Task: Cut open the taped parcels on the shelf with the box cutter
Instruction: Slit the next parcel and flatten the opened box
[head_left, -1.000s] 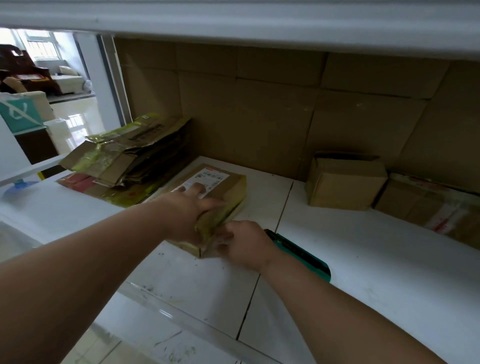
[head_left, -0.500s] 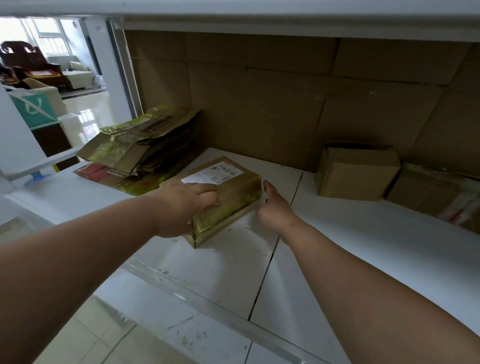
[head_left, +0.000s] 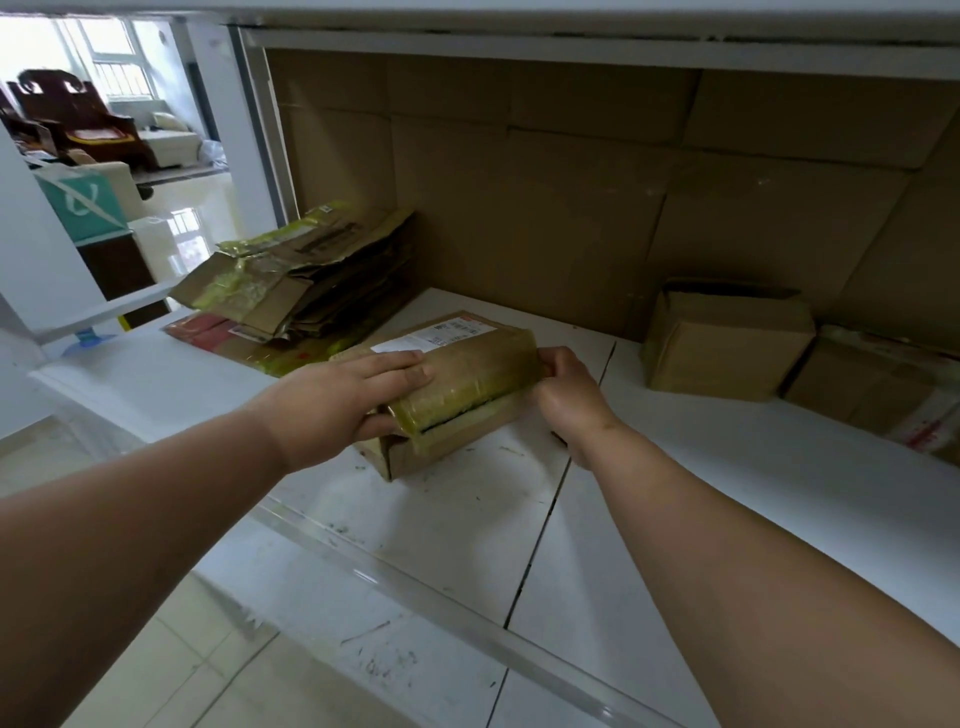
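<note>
The parcel (head_left: 457, 379) was brown cardboard wrapped in glossy, yellowish clear tape, with a white paper label on top. The shelf (head_left: 727, 499) was a smooth white board with a dull sheen, scuffed and marked with dark specks near its front edge. Toward its left end lay a stack of flattened cartons (head_left: 306, 280), matt creased cardboard with wrinkled shiny tape remnants. Near the back right corner, a plain box (head_left: 727, 348) was matt brown cardboard; its neighbour (head_left: 883, 389) carried glossy tape. The back wall (head_left: 571, 171) was lined with matt cardboard sheets. The floor tiles (head_left: 182, 208) beyond were highly polished.
</note>
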